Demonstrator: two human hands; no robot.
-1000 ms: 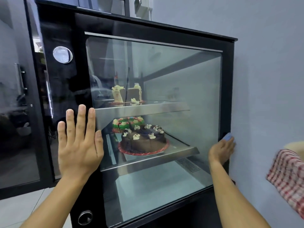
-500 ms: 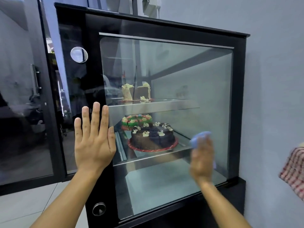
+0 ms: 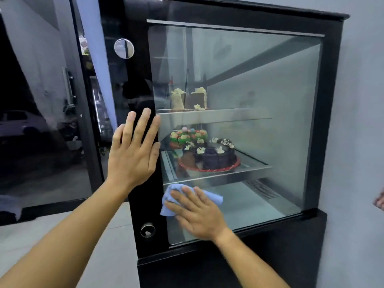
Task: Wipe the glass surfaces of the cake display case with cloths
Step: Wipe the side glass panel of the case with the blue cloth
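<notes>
Blue cloth (image 3: 192,199) under right hand (image 3: 198,215) fingers (image 3: 180,197), pressed on glass (image 3: 259,132).

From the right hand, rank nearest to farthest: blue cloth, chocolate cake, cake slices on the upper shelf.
1. Blue cloth: under the right hand, on the lower glass.
2. Chocolate cake: middle shelf, just above.
3. Cake slices: upper shelf, highest.

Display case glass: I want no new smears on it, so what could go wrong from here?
The bare left hand lies flat on the glossy black frame, fingertips at the glass edge, so it may leave prints. The right hand covers most of the small blue cloth; bare fingers could smear the pane.
</notes>
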